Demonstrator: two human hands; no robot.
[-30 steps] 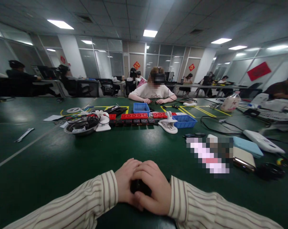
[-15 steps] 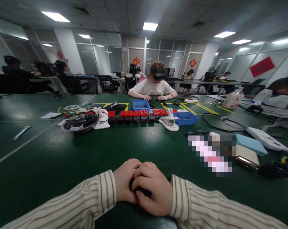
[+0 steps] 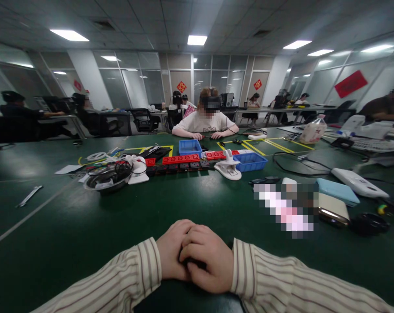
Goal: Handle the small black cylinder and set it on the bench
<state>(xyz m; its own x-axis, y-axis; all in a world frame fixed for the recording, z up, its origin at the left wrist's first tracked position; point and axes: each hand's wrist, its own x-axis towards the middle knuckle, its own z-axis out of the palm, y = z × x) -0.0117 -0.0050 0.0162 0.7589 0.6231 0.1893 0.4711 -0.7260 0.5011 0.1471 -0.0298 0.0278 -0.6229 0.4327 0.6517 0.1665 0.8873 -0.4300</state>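
Observation:
Near the front edge of the green table, my left hand and my right hand rest together, both closed. The right fingers curl over the left hand and hide most of its fingers. A dark patch shows in the gap between them; I cannot tell whether it is a black object or shadow. Beyond the hands stand a white clip base and a row of black sockets with red sockets behind it.
Blue bins, a metal bowl of cables and a wrench lie farther off. To the right are a light-blue case, a cream box and a white power strip. A person sits opposite.
The view has shifted slightly, so the scene sits a little to the left. My hands stay together in nearly the same pose.

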